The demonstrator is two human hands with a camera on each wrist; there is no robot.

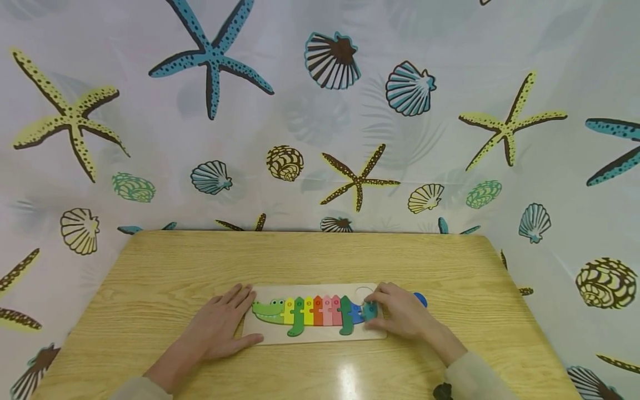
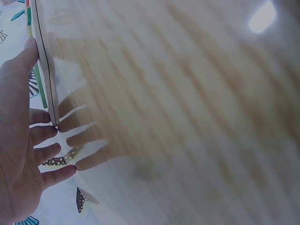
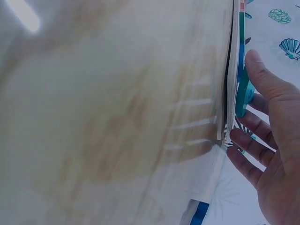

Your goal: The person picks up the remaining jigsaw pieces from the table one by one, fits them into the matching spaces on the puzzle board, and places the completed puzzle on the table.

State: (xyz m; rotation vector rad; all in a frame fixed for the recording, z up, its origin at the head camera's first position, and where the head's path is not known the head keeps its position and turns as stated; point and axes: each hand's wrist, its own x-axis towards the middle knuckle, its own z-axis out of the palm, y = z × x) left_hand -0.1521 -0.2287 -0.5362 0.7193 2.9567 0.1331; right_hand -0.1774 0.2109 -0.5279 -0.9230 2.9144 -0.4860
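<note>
A wooden crocodile puzzle board [image 1: 320, 335] lies on the table, its colored pieces in a row from the green head [image 1: 269, 312] on the left to a blue piece [image 1: 356, 314] on the right. My left hand [image 1: 220, 322] rests at the board's left end with fingers extended; in the left wrist view the thumb and fingers touch the board's edge. My right hand [image 1: 407, 311] pinches a teal puzzle piece [image 3: 243, 93] between thumb and fingers, beside the blue piece. That teal piece is tilted, partly off the board surface. Part of an outlined recess shows above it.
Another blue piece [image 1: 420, 299] lies on the table just past the right hand. A small black object [image 1: 442, 391] is near the right sleeve. The wooden table [image 1: 300, 258] reaches back to a curtain [image 1: 280, 122] printed with shells and starfish.
</note>
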